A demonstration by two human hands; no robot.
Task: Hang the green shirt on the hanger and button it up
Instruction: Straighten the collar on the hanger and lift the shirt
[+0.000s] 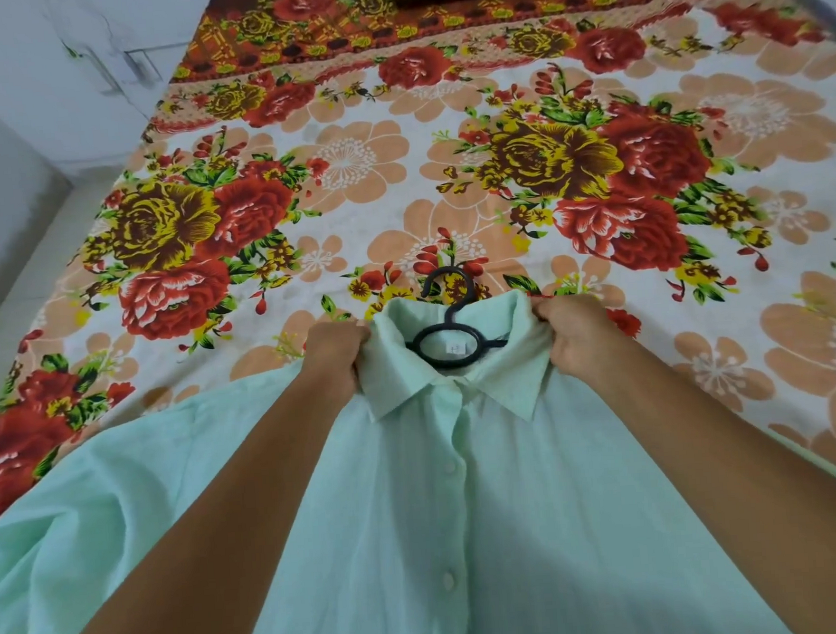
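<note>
Lying face-up on the floral bedsheet point(446, 176), near edge of bed, the green shirt point(469, 511), its placket closed down the visible length with white buttons point(449, 467) showing, topmost closure under the collar point(452, 374) not resolvable. At far left, a sleeve point(73, 514) spread out toward the bed's edge. Next rightward, the left hand point(337, 354), fingers curled and bunching the fabric just beside the left collar wing, at the shoulder. At centre, the black hanger point(449, 334), hook and neck ring emerging from the open collar, shoulder bars hidden under the cloth, a small white label visible through the ring. At right, the right hand point(573, 335), fingers curled likewise, gripping the shirt at the outer edge of the right collar wing. Thus: shirt fabric gathered inside both fists, hanger lying between the two hands and apart from either. Probable step: settling the shoulders and collar on the hanger. Risks, as judged: uneven pull from one fist dragging a shoulder off a hidden hanger bar; a sharp tug outward straining or popping the upper buttons; lifting by cloth alone, not by the hook, letting the hanger tilt and slide out through the collar; tight bunching leaving creases at the shoulders.
</note>
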